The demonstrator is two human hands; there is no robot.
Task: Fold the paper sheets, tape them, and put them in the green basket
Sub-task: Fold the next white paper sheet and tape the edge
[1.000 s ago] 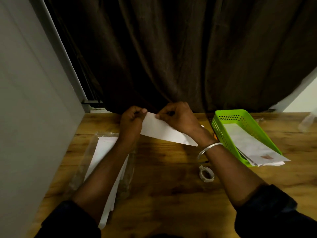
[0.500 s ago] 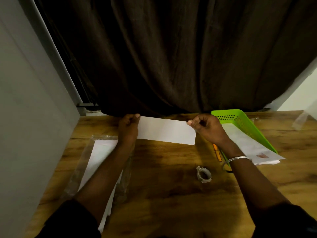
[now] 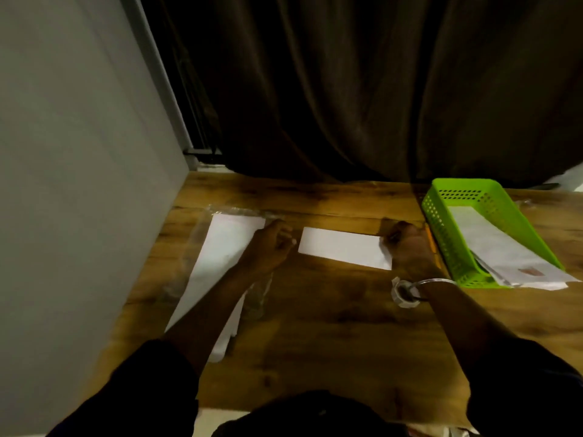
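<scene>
A folded white paper (image 3: 344, 249) lies flat on the wooden table (image 3: 331, 326) between my hands. My right hand (image 3: 408, 247) covers its right end, with curled fingers on the top right corner. My left hand (image 3: 273, 246) sits just left of the paper's left edge with its fingers curled; I cannot tell whether it touches the sheet. A roll of clear tape (image 3: 405, 293) lies beside my right wrist. The green basket (image 3: 462, 184) stands at the right and holds several folded papers (image 3: 504, 257).
A stack of white sheets (image 3: 220, 247) in clear plastic wrap lies at the left under my left forearm. An orange pen (image 3: 431, 244) lies between my right hand and the basket. A grey wall (image 3: 79, 184) borders the table's left side. A dark curtain (image 3: 347, 89) hangs behind.
Both hands brought the folded paper down from the air onto the table. The left edge of the paper now shows beside my left hand's fingers. The camera tilted down.
</scene>
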